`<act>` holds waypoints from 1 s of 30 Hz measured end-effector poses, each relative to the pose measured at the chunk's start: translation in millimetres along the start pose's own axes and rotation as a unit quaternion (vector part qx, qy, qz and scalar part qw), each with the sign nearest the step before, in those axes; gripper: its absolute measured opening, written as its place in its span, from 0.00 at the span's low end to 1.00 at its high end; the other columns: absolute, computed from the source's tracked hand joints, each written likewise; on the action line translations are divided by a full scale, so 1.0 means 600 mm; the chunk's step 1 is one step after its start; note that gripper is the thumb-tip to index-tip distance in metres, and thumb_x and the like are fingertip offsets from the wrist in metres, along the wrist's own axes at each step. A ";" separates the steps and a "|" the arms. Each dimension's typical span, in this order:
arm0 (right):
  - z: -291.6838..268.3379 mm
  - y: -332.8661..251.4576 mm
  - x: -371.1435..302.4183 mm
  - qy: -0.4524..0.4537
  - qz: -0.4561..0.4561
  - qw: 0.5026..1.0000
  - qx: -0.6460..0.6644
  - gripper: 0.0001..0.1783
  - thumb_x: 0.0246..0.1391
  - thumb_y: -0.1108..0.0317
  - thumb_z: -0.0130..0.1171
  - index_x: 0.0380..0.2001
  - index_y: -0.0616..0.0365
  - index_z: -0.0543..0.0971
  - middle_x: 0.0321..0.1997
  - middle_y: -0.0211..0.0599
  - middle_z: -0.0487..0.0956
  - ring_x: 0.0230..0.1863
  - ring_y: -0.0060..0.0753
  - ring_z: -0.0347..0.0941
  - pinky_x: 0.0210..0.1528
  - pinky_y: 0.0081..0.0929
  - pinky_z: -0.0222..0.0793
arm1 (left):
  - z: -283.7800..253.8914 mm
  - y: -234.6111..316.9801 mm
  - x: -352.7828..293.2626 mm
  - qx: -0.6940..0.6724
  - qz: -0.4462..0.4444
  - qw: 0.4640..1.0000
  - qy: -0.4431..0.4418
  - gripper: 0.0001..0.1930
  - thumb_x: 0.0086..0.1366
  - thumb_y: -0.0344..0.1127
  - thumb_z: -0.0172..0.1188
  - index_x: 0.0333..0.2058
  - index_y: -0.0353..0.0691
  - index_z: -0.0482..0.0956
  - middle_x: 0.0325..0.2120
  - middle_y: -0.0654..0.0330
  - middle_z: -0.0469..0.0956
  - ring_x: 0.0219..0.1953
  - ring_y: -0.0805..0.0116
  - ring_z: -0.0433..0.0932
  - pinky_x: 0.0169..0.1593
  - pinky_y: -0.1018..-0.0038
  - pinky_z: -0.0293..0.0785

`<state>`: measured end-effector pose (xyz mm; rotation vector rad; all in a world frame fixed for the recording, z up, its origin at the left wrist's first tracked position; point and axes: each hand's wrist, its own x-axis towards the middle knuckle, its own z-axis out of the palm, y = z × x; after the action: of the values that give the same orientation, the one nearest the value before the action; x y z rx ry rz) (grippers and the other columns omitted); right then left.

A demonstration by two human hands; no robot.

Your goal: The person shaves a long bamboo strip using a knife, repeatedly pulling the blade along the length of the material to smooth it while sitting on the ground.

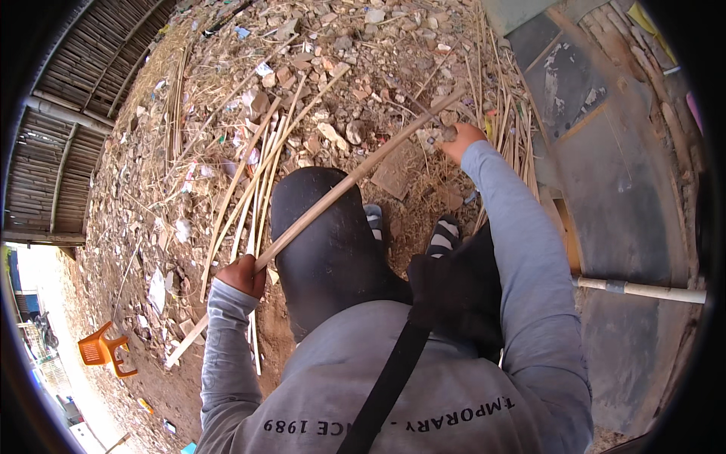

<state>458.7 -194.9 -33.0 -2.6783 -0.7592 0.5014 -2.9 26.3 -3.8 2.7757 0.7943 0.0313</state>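
A long pale bamboo strip (333,195) slants across my raised thigh, from low on the left up to the far right. My left hand (243,276) is closed around it near its lower end, and a short length sticks out past the fist. Close to the strip's upper end, my right hand (460,144) is closed. Something small and greyish shows at its fingers, too unclear to name. Whether this hand touches the strip I cannot tell. Beside my knee, several split bamboo strips (253,178) lie loosely together on the ground.
Stones, broken brick and litter cover the ground (302,57). More thin strips (516,144) lie beyond my right forearm, beside dark sheets (605,197). An orange plastic chair (102,349) is at the lower left. A bamboo-slat wall (53,151) stands at far left.
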 end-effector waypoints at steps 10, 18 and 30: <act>-0.019 -0.020 -0.030 -0.043 -0.090 0.994 -0.050 0.18 0.47 0.60 0.60 0.41 0.56 0.79 0.41 0.50 0.80 0.45 0.50 0.76 0.49 0.39 0.72 | 0.010 -0.001 -0.001 -0.001 -0.018 1.000 -0.012 0.10 0.58 0.37 0.59 0.25 0.39 0.69 0.17 0.46 0.74 0.21 0.41 0.75 0.25 0.53 0.72; -0.040 -0.053 -0.050 -0.042 -0.080 0.994 -0.064 0.18 0.47 0.62 0.59 0.43 0.54 0.79 0.38 0.47 0.81 0.44 0.49 0.77 0.50 0.39 0.73 | -0.007 -0.009 -0.013 0.012 -0.028 0.999 -0.025 0.10 0.59 0.36 0.57 0.24 0.39 0.69 0.17 0.46 0.75 0.21 0.42 0.76 0.25 0.53 0.72; -0.077 -0.055 -0.063 -0.017 -0.124 0.985 -0.119 0.19 0.44 0.62 0.61 0.42 0.54 0.79 0.37 0.49 0.81 0.40 0.50 0.78 0.45 0.41 0.73 | -0.006 -0.014 -0.012 0.003 0.001 1.000 -0.018 0.09 0.58 0.35 0.58 0.25 0.39 0.69 0.16 0.46 0.74 0.19 0.41 0.75 0.23 0.53 0.72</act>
<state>432.9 -197.9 30.3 -2.7377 -1.2123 0.4168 -14.0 30.2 -2.1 2.7742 0.7832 -0.0197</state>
